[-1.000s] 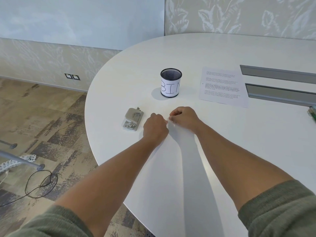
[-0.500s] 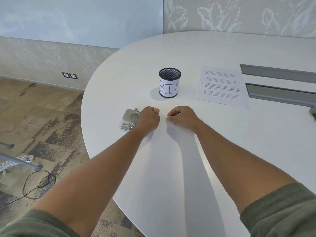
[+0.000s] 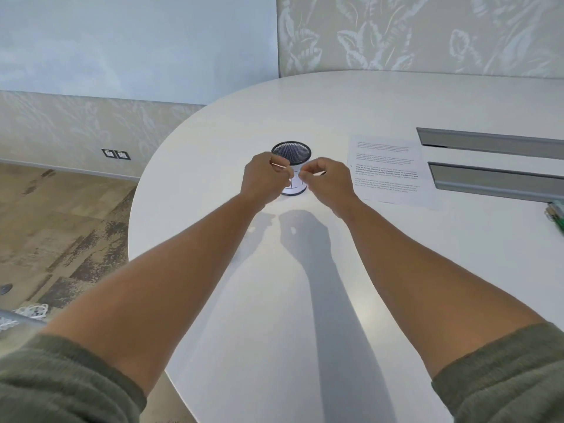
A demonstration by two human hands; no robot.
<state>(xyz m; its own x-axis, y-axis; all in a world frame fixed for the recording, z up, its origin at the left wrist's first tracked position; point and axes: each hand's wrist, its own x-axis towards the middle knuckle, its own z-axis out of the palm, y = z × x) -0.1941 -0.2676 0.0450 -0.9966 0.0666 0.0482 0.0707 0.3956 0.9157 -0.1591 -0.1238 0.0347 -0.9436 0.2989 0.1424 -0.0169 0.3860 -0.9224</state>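
A black mesh cup (image 3: 292,152) with a white label stands on the round white table (image 3: 305,315). Both of my hands hover just in front of it, above the tabletop. My left hand (image 3: 264,178) pinches a small pale scrap (image 3: 279,165) between thumb and fingers, close to the cup's rim. My right hand (image 3: 328,181) has its fingers curled, thumb and forefinger tips pressed together; nothing shows between them. The label's writing is mostly hidden behind my hands.
A printed sheet of paper (image 3: 386,172) lies to the right of the cup. Two grey cable hatches (image 3: 494,161) sit in the table further right, with a green object (image 3: 557,215) at the right edge. The table's curved edge drops to carpet on the left.
Both hands lifted off the table and moved forward to the mesh cup. The small grey metal device that lay left of my left hand is out of sight.
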